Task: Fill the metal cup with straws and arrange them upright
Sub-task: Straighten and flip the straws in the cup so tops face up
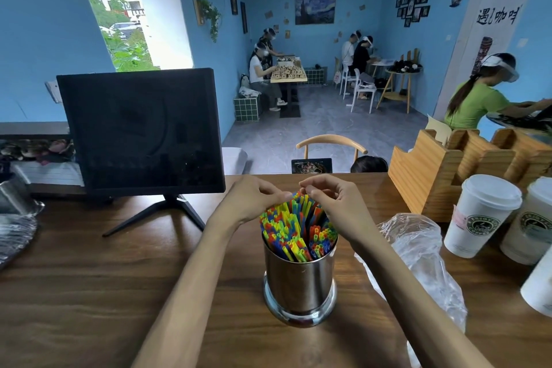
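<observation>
Stainless-steel metal cup (pixel 299 281) stands mid-counter (pixel 89 272), crammed with multicoloured plastic straws (pixel 294 228); left hand (pixel 254 199) and right hand (pixel 334 203) each pinch tips, and a hard tug could tip it.

Red, yellow, green, blue straws (pixel 294 225) fill a shiny silver cup (pixel 300 284).

My left hand (pixel 254 203): fingers curled, tips pinched above straws (pixel 295 227). My right hand (pixel 334 203): same, mirrored. Forearms converge either side of straws.
</observation>
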A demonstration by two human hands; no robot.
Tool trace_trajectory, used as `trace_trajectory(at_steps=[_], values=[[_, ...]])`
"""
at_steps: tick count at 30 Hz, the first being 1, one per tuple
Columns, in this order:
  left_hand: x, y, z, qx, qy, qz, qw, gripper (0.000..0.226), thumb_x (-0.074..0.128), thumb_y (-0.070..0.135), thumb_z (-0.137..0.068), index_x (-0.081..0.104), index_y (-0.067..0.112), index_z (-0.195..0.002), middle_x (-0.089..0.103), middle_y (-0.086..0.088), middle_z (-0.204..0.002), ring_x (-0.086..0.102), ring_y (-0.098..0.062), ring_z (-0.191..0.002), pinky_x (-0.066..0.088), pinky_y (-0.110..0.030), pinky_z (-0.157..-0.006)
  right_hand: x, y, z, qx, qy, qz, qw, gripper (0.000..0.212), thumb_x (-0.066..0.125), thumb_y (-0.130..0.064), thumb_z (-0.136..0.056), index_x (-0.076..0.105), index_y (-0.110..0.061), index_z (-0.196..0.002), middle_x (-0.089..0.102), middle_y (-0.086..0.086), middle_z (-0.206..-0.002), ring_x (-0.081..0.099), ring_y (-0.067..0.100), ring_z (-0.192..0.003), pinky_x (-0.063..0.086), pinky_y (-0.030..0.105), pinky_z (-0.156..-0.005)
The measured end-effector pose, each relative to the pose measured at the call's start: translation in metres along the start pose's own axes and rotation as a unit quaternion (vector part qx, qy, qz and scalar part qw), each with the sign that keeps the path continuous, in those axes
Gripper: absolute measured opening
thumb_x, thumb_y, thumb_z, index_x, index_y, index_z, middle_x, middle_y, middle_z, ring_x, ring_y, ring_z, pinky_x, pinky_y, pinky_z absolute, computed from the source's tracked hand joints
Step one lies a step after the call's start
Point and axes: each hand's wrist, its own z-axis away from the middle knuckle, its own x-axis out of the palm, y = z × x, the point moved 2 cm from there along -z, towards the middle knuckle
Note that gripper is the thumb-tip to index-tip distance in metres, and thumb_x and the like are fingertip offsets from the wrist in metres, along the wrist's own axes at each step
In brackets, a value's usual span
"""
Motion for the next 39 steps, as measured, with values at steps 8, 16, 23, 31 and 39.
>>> trace_trajectory(at_steps=[8, 16, 23, 31, 39], values=[[-0.009, 0.003, 0.002, -0.001, 0.038, 0.05, 0.998, 0.009, 0.081, 0.035, -0.082, 0.081, 0.026, -0.083, 0.076, 0.012, -0.078, 0.071, -0.008, -0.081, 0.055, -0.018, -0.064, 0.0, -0.001, -0.001, 0.005, -0.007, 0.003, 1.0, 0.013, 0.064, -0.023, -0.097, 0.076, -0.029, -0.095, 0.076, -0.012, -0.094, 0.07, 0.004, -0.092, 0.057, 0.028, -0.082], [-0.024, 0.03, 0.014, 0.151, 0.113, -0.006, 0.982, 0.004, 0.079, 0.028, -0.086, 0.082, 0.025, -0.085, 0.074, 0.018, -0.072, 0.07, -0.003, -0.073, 0.06, -0.029, -0.076, -0.002, -0.008, 0.001, 0.008, -0.007, 0.034, 0.999, 0.013, 0.064, -0.026, -0.098, 0.075, -0.031, -0.095, 0.074, -0.013, -0.097, 0.068, 0.002, -0.095, 0.053, 0.023, -0.08], [-0.051, 0.085, 0.055, 0.302, 0.266, 0.021, 0.915, 0.006, 0.079, 0.023, -0.086, 0.081, 0.025, -0.092, 0.074, 0.019, -0.08, 0.069, 0.006, -0.069, 0.055, -0.013, -0.067, -0.003, -0.033, 0.01, -0.055, 0.044, 0.074, 0.995, 0.016, 0.063, -0.034, -0.097, 0.077, -0.027, -0.092, 0.075, -0.014, -0.085, 0.067, 0.0, -0.087, 0.052, 0.016, -0.077], [-0.029, 0.099, 0.091, 0.435, 0.282, -0.008, 0.855, 0.007, 0.081, 0.022, -0.084, 0.08, 0.022, -0.092, 0.075, 0.015, -0.087, 0.068, 0.006, -0.072, 0.051, -0.013, -0.066, 0.006, -0.072, 0.012, 0.248, -0.181, -0.335, 0.891, 0.057, 0.047, -0.054, -0.098, 0.069, -0.003, -0.11, 0.077, 0.017, -0.095, 0.076, 0.022, -0.072, 0.06, 0.024, -0.057], [-0.008, 0.077, 0.092, 0.473, 0.226, -0.08, 0.848, 0.01, 0.084, 0.017, -0.082, 0.084, 0.019, -0.092, 0.078, 0.009, -0.097, 0.073, -0.005, -0.09, 0.059, -0.035, -0.078, -0.002, -0.071, -0.007, 0.276, -0.152, -0.437, 0.842, 0.023, 0.071, -0.016, -0.077, 0.073, 0.0, -0.093, 0.074, 0.008, -0.074, 0.068, 0.011, -0.05, 0.05, 0.018, -0.039]])
